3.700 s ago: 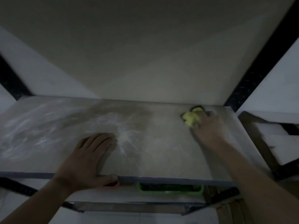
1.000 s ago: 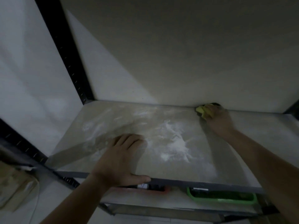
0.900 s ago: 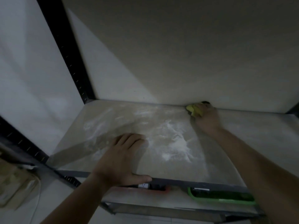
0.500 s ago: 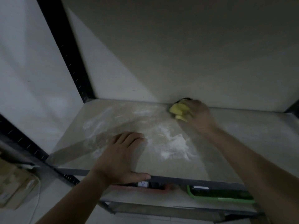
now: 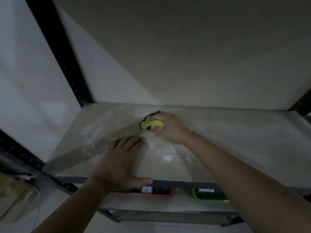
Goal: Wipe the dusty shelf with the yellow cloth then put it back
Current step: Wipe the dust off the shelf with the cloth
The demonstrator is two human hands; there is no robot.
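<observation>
The dusty shelf [image 5: 244,140] is a pale grey board streaked with white powder, thickest left of centre and near the middle. My right hand [image 5: 170,127] presses a bunched yellow cloth [image 5: 151,123] with a dark edge onto the shelf, a little in front of the back wall. My left hand [image 5: 121,162] lies flat on the shelf near its front edge, fingers together, thumb hooked over the rim, holding nothing.
Black slotted uprights [image 5: 62,52] frame the shelf at the left and right back corners. A lower shelf holds a red tray [image 5: 161,194] and a green tray [image 5: 210,198]. A pale bag or box [image 5: 15,199] sits low at the left.
My right hand has dragged the yellow cloth leftward along the back of the shelf and now a little forward into the powder. My left hand has stayed put.
</observation>
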